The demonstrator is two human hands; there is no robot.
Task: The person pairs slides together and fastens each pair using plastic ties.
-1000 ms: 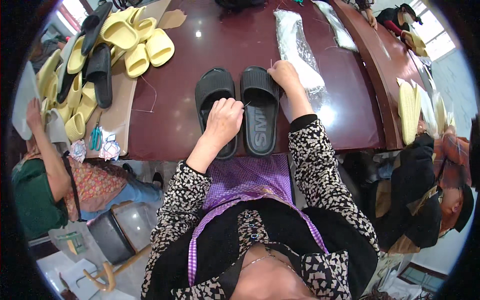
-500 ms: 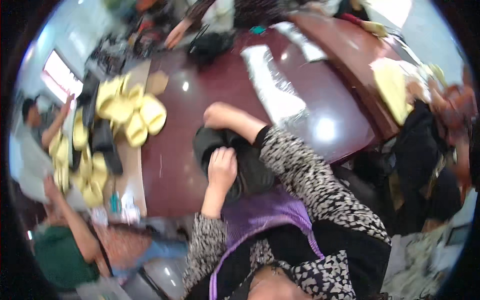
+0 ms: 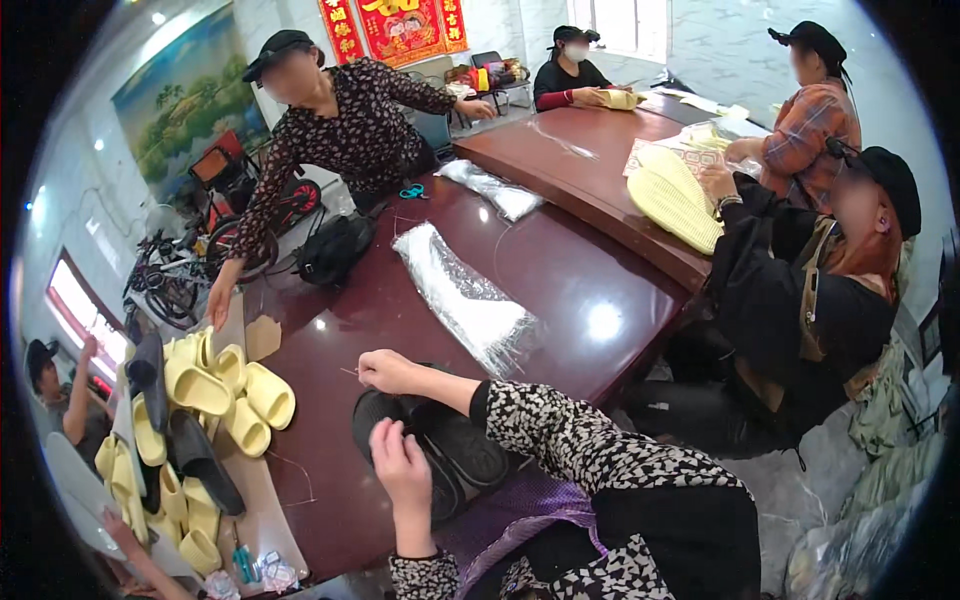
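Dark slippers (image 3: pixel 475 452) lie together on the glossy reddish-brown table in front of me. My right hand (image 3: pixel 386 370) is over their far end, its fingers pinched on a thin strand (image 3: pixel 348 372) whose tip sticks out to the left. Its forearm crosses above the slippers from the right. My left hand (image 3: pixel 402 468) hovers over the left slipper (image 3: pixel 376 412), fingers loosely bent and a little apart. Nothing shows in it. Whether it touches the slipper I cannot tell.
Yellow slippers (image 3: pixel 268 395) and dark ones (image 3: pixel 200 460) are heaped at the left. Clear-wrapped white bundles (image 3: pixel 460 295) lie ahead, near a black bag (image 3: pixel 335 248). One co-worker reaches toward the heap (image 3: pixel 222 300); others sit around, one holding yellow soles (image 3: pixel 675 200). Teal scissors (image 3: pixel 243 563) lie lower left.
The view has tilted up, so the co-workers and far room now show. My left hand has loosened its fingers. My right hand stays by the slippers' far end, a thin strand now visible.
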